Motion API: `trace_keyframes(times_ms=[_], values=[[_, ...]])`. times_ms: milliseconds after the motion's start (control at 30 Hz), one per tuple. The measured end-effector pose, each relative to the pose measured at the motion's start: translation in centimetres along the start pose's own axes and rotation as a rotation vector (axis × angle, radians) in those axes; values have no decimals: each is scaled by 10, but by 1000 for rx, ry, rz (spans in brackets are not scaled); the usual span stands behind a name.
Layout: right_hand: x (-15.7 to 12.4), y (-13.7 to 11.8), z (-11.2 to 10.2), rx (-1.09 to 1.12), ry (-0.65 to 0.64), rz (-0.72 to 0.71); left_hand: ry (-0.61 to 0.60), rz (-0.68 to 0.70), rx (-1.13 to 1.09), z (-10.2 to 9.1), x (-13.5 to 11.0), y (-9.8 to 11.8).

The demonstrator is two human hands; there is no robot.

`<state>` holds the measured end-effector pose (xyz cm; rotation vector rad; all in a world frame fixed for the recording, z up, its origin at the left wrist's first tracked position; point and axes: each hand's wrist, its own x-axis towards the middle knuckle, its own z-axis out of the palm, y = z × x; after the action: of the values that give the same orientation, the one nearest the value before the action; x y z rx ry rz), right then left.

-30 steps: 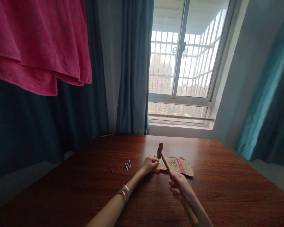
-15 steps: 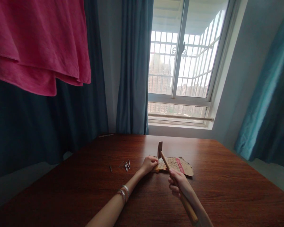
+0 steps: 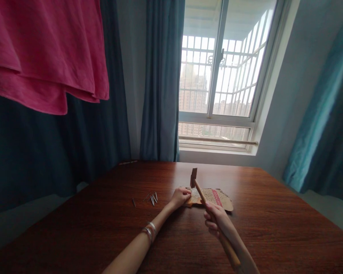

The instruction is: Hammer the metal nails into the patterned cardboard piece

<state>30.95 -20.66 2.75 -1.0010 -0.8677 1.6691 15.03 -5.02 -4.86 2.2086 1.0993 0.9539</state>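
My right hand is wrapped round the wooden handle of a hammer. The hammer's head is raised a little above the fingertips of my left hand. Those fingers are pinched on a thin upright nail, mostly hidden by them, at the left end of a flat piece of cardboard. The cardboard is tan, with dark speckles, a pinkish-red band and a ridged far edge. Under its left end shows an orange-brown piece, partly covered by my left hand.
Several loose nails lie on the brown wooden table left of my left hand, one of them apart. Beyond the table are a window and blue curtains. A pink cloth hangs at upper left.
The hammer head has risen slightly, away from the nail, with my right hand still round the handle. My left hand keeps its place on the cardboard.
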Motion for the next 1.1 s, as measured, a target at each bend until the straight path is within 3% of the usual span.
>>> trace_keyframes(times_ms=[133,333,600,867,1100], values=[[-2,-5,-1,33,-52,-55,12,-18,26,0,0,-1],[5,9,-9,17,4,33,-18,-9,17,-1,0,0],[3,-3,-24,-84,35,-89,0,-61,25,-2,0,-2],[18,0,-94,-554,382,-281,25,-38,-10,-5,-6,-8],[18,-5,-157,-915,679,-215,17,103,234,-14,-11,-6]])
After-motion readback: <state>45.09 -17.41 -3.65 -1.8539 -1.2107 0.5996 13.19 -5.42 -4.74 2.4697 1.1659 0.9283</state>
